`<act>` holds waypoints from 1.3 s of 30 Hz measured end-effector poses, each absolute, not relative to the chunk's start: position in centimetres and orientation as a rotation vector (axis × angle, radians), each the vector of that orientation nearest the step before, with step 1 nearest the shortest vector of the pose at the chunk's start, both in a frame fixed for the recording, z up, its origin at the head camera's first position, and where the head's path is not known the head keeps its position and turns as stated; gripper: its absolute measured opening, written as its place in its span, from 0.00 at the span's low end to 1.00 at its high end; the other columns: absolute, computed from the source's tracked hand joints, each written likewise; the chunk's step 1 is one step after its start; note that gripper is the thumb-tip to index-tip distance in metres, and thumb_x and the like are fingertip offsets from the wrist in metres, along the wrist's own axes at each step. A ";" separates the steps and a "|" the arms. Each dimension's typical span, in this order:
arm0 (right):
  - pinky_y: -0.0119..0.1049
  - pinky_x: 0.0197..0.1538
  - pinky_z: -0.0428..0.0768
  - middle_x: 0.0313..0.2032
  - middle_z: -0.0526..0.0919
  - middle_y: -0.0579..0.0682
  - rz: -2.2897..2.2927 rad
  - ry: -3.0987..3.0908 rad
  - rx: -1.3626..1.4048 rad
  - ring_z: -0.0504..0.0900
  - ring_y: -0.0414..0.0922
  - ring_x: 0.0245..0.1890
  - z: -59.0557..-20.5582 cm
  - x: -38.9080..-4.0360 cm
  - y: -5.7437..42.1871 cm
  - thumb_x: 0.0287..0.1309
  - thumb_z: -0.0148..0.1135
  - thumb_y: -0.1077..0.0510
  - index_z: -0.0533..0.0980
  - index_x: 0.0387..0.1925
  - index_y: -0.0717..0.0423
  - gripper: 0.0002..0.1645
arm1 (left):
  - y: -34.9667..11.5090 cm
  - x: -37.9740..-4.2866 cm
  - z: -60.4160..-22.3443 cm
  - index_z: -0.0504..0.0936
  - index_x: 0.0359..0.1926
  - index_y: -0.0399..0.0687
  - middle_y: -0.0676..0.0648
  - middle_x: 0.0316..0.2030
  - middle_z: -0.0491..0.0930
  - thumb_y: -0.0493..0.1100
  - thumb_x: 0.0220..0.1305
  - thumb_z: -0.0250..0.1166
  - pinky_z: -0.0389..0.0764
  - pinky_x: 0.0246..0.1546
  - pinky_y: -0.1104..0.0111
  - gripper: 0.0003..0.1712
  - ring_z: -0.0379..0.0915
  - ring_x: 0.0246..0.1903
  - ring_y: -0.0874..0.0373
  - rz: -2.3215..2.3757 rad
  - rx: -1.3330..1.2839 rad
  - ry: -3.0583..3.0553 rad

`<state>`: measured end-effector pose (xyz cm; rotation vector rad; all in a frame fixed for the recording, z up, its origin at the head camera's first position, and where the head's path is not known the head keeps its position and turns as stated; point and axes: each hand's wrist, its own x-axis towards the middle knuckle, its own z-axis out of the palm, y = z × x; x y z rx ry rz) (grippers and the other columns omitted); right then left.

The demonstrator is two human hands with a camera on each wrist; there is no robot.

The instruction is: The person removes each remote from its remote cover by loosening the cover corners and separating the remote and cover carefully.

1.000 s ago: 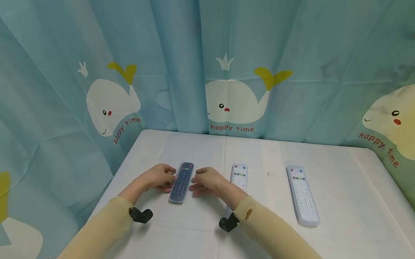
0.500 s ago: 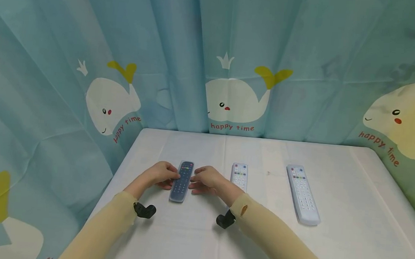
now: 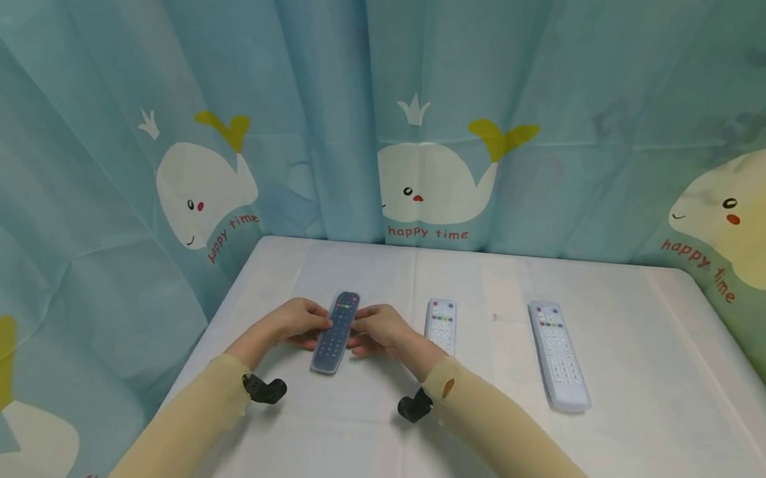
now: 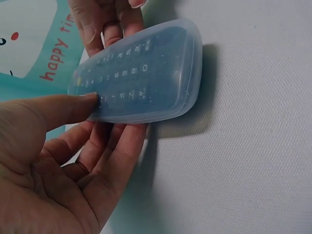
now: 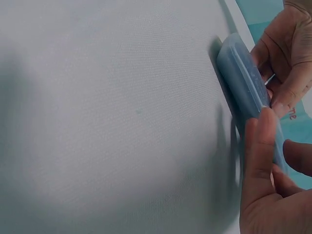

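Note:
A dark remote control (image 3: 335, 333) in a clear cover lies between the hands, its near end tilted to the left in the head view. My left hand (image 3: 297, 322) pinches its left edge, thumb on the button face and fingers curled beneath, as the left wrist view shows of the remote control (image 4: 141, 83). On the opposite edge my right hand (image 3: 379, 329) holds it, with fingers against the side and thumb by the face. In the right wrist view the remote control (image 5: 241, 73) shows edge-on, its far part overlapped by the fingers.
A white remote control (image 3: 442, 322) lies just right of my right hand, its lower part hidden by the wrist. Farther right rests another white remote control (image 3: 558, 354), slanted. The table (image 3: 475, 441) has a white cover, and a whale-print curtain (image 3: 535, 191) hangs around it.
Both hands have closed in on the dark remote control; the left thumb has come onto its face and the right fingers onto its edge. Its top end has shifted slightly away and right.

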<state>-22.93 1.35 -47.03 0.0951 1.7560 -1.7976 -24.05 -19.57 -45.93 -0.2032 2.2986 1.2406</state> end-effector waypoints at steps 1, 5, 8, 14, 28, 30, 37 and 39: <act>0.36 0.36 0.87 0.45 0.84 0.60 -1.804 1.769 0.090 0.88 0.47 0.34 -47.0 -22.9 1.4 0.72 0.56 0.65 0.69 0.66 0.70 0.25 | -19.6 -24.1 -45.9 0.79 0.58 0.33 0.42 0.41 0.83 0.40 0.71 0.66 0.84 0.32 0.68 0.20 0.79 0.34 0.56 1.262 -0.204 2.288; 0.35 0.32 0.86 0.43 0.86 0.60 -1.841 1.830 0.069 0.88 0.48 0.33 -46.9 -22.8 1.5 0.72 0.58 0.64 0.71 0.64 0.68 0.23 | -19.6 -24.0 -45.8 0.78 0.58 0.33 0.42 0.43 0.83 0.40 0.71 0.66 0.85 0.35 0.65 0.19 0.80 0.38 0.55 1.342 -0.192 2.262; 0.34 0.31 0.85 0.42 0.87 0.59 -1.867 1.866 0.046 0.89 0.49 0.33 -46.8 -22.7 1.5 0.72 0.58 0.64 0.71 0.64 0.66 0.23 | -19.6 -24.0 -45.7 0.77 0.59 0.33 0.41 0.45 0.82 0.40 0.72 0.65 0.85 0.38 0.63 0.20 0.80 0.40 0.54 1.384 -0.169 2.253; 0.36 0.31 0.85 0.43 0.86 0.58 -1.904 1.903 0.012 0.88 0.54 0.37 -46.5 -22.6 1.8 0.71 0.58 0.64 0.71 0.64 0.66 0.23 | -19.5 -23.9 -45.6 0.75 0.61 0.32 0.40 0.48 0.82 0.42 0.73 0.65 0.85 0.43 0.61 0.22 0.81 0.44 0.53 1.469 -0.130 2.226; 0.48 0.49 0.85 0.50 0.84 0.59 -1.910 2.095 -0.123 0.86 0.52 0.48 -45.2 -23.3 2.1 0.72 0.59 0.63 0.77 0.60 0.67 0.19 | -19.7 -23.9 -45.1 0.76 0.57 0.32 0.38 0.51 0.82 0.41 0.75 0.63 0.82 0.54 0.56 0.18 0.82 0.50 0.49 1.658 0.034 2.267; 0.46 0.50 0.85 0.49 0.84 0.58 -1.913 2.108 -0.141 0.86 0.51 0.47 -45.1 -23.4 2.1 0.72 0.60 0.63 0.78 0.58 0.66 0.17 | -19.8 -23.9 -45.0 0.77 0.56 0.31 0.38 0.51 0.82 0.41 0.75 0.62 0.82 0.54 0.56 0.17 0.81 0.50 0.49 1.681 0.054 2.275; 0.42 0.50 0.85 0.49 0.85 0.55 -1.952 2.145 -0.200 0.85 0.49 0.49 -44.9 -23.8 2.1 0.71 0.60 0.64 0.80 0.55 0.64 0.15 | -19.8 -24.0 -44.6 0.77 0.55 0.31 0.38 0.51 0.81 0.38 0.75 0.62 0.81 0.56 0.58 0.15 0.80 0.52 0.49 1.757 0.132 2.298; 0.42 0.51 0.85 0.49 0.85 0.55 -1.963 2.150 -0.210 0.84 0.49 0.50 -44.8 -23.8 2.1 0.71 0.61 0.64 0.81 0.55 0.63 0.14 | -19.7 -24.0 -44.5 0.76 0.54 0.30 0.38 0.51 0.81 0.37 0.75 0.62 0.81 0.55 0.58 0.14 0.79 0.53 0.49 1.779 0.145 2.301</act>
